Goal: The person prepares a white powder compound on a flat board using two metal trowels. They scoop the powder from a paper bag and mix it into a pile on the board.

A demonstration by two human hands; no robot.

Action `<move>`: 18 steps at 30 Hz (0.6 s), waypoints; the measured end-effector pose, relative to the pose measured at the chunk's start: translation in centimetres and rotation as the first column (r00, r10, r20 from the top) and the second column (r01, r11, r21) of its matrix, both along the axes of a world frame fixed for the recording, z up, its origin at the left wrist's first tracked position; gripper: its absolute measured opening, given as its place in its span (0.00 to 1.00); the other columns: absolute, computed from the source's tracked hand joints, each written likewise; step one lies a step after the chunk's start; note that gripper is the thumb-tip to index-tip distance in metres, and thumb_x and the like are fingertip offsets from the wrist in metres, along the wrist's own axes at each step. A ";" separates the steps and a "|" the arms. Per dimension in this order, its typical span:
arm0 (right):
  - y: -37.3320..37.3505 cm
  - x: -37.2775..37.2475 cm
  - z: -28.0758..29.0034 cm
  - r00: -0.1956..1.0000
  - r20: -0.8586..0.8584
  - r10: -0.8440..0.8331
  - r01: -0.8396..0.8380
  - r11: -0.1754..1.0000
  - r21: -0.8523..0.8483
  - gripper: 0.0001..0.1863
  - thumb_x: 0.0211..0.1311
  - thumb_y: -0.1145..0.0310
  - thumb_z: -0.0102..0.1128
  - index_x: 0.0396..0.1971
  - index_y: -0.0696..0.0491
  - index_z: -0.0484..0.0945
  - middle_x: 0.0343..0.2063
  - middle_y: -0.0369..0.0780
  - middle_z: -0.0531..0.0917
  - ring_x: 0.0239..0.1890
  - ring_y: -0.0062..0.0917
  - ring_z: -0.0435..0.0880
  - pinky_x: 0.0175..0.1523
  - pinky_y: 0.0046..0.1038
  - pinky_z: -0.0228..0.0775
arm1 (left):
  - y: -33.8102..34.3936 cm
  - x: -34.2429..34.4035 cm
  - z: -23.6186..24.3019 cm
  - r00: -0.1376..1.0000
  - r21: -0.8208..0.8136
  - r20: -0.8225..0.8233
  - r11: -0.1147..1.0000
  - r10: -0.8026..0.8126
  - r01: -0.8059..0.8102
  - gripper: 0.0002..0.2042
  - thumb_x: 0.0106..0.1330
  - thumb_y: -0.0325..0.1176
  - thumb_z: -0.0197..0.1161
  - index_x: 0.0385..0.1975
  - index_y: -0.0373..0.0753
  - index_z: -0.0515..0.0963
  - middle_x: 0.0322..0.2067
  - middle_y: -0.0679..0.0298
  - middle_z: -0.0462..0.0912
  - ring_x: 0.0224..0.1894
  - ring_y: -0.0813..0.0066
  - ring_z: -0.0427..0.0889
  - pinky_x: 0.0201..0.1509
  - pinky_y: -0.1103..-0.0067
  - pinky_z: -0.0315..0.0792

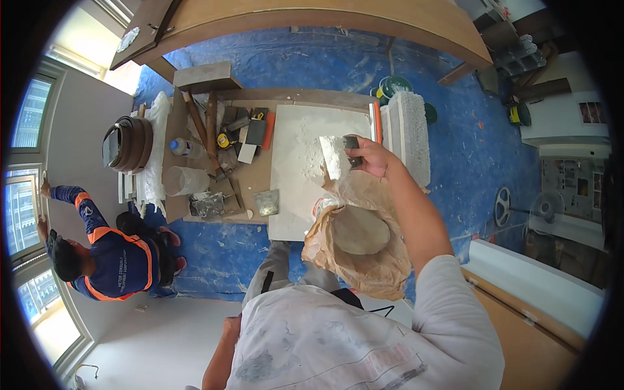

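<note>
My right hand [372,157] reaches forward over the white board and grips the dark handle of a wide putty knife [351,151]. White powder [333,157] lies heaped on its blade. Just below stands an opened brown paper bag [325,242] with a crumpled, folded-back rim; greyish powder [361,231] shows inside. The white board [292,214] under the knife has loose powder scattered on it. Down beside my hip rests my left hand [232,327], against my clothing. Its fingers are hidden.
Left on the worktable are a square metal blade [266,202], a tape measure [224,140], a clear plastic container [182,181] and a water bottle [186,148]. A white textured block [406,136] stands at right. Another person [120,257] works by the left windows.
</note>
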State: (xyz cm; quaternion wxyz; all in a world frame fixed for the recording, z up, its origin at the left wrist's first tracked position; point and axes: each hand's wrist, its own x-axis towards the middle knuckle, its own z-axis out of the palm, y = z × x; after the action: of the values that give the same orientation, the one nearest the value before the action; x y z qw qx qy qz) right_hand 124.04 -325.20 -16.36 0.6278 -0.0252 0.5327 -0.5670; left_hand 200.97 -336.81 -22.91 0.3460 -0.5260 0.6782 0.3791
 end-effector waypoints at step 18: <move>-3.2 4.7 -17.8 0.451 -0.840 0.303 0.395 0.776 0.492 0.20 0.56 0.72 0.64 0.51 0.50 0.80 0.44 0.49 0.85 0.48 0.42 0.84 0.53 0.37 0.76 | -1.3 -3.6 7.6 0.980 0.031 0.105 0.985 0.167 -0.171 0.26 0.64 0.49 0.61 0.17 0.29 0.82 0.15 0.54 0.81 0.17 0.63 0.80 0.29 0.68 0.75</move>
State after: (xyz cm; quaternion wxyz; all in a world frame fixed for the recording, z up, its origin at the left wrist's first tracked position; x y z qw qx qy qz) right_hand 128.72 -328.38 -34.11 0.2049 -0.0915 0.9357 -0.2721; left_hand 197.40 -338.14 -15.36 0.3571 -0.5934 0.6047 0.3933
